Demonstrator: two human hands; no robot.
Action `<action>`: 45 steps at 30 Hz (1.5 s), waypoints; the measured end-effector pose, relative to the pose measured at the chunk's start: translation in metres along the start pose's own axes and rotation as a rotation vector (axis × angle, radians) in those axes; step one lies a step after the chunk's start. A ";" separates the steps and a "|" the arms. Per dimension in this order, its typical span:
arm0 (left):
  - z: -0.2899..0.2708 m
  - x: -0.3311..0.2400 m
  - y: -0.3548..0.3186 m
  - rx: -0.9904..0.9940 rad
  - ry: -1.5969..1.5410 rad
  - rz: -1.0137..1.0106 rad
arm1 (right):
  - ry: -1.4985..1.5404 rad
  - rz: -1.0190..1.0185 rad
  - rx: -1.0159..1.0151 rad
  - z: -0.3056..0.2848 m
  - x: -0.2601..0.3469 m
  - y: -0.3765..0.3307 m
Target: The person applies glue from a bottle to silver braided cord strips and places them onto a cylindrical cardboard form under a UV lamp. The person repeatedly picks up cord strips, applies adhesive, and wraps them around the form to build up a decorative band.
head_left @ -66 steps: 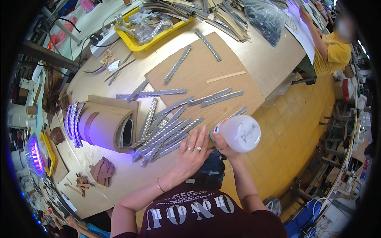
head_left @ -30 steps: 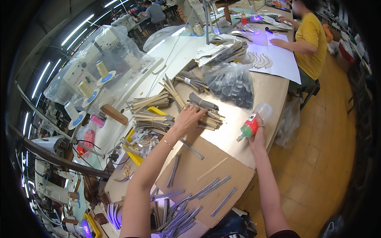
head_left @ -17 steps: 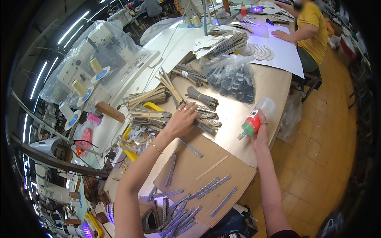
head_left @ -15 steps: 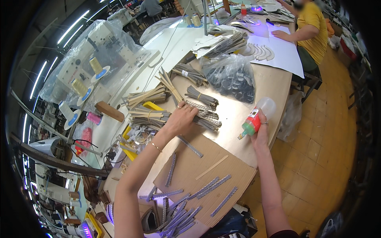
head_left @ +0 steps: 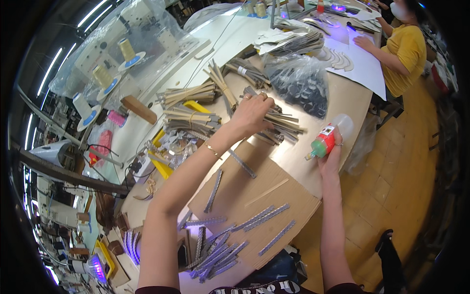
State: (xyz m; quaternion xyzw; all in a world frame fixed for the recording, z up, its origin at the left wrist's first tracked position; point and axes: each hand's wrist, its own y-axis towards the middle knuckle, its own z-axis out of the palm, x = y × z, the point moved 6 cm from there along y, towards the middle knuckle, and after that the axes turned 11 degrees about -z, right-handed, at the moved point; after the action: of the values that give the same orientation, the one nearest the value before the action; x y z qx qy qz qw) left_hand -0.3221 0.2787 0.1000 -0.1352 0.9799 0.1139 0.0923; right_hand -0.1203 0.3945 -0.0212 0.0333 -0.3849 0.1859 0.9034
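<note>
My left hand [head_left: 252, 115] is closed over a bundle of narrow grey-brown strips [head_left: 286, 122] at the middle of the table. Its fingertips are partly hidden among them. In my right hand [head_left: 331, 157] is a squeeze bottle [head_left: 324, 139] with a red label and a green cap, tilted so its nozzle points down and left. Below both hands lies a cardboard sheet [head_left: 259, 176]. Braided grey strips [head_left: 267, 218] are spread over it, with one plain light strip [head_left: 267, 193]. More braided strips [head_left: 220, 259] lie heaped at its near left corner.
Tied strip bundles [head_left: 191, 117] and a yellow tray [head_left: 161, 166] are left of my hand. Beyond it stands a clear bag of dark pieces [head_left: 301, 85]. A plastic-covered sewing machine [head_left: 117, 54] fills the far left. A person in yellow [head_left: 409, 49] works at the far right.
My left hand has shifted over the bundle, and the strips beneath it now lie more fanned out, showing plain edges. The bottle stays in my right hand. The whole view has shifted slightly.
</note>
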 end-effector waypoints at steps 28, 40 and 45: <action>-0.063 -0.112 -0.196 -0.074 -0.729 -0.346 | -1.937 -0.473 0.367 0.064 0.052 -0.023; 0.002 -0.174 -0.389 0.417 -1.116 -0.858 | -1.306 -0.878 1.354 0.021 0.052 -0.241; 0.018 -0.183 -0.376 0.300 -1.149 -0.780 | -1.298 -1.003 1.379 0.044 0.029 -0.216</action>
State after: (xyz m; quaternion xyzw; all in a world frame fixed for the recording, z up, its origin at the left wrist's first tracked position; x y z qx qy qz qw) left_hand -0.0384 -0.0250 0.0467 -0.3804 0.6616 -0.0102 0.6461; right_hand -0.0540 0.1939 0.0477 0.7833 -0.5461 -0.0823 0.2853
